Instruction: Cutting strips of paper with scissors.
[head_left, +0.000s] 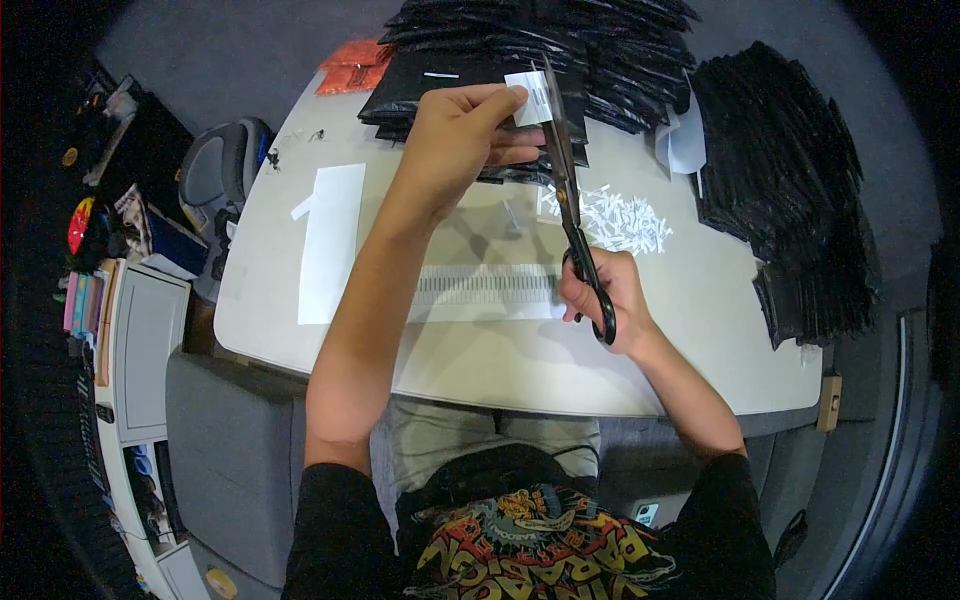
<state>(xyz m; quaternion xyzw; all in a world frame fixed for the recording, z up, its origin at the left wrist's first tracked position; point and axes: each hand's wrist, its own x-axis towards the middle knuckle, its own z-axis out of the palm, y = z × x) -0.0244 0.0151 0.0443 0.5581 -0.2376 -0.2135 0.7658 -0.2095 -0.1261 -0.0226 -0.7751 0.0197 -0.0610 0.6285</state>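
Between the thumb and fingers of my left hand (469, 131) is a small piece of printed white paper (528, 97). My right hand (611, 296) grips the black handles of long scissors (568, 195), whose blades point away from me and stand at the paper's right edge. Below them on the table lies a sheet printed with a row of narrow strips (487, 289), partly hidden by my left forearm. Many cut white paper slips (630, 221) form a loose heap beyond my right hand. A blank-looking white sheet (330, 247) lies to the left of my left forearm.
Black plastic packages (480, 75) are piled at the white table's (262, 300) far side, with another tall stack (787, 195) at the right. Orange packages (352, 67) lie at the far left. Grey chairs (225, 450) and a white cabinet (146, 352) stand on the left.
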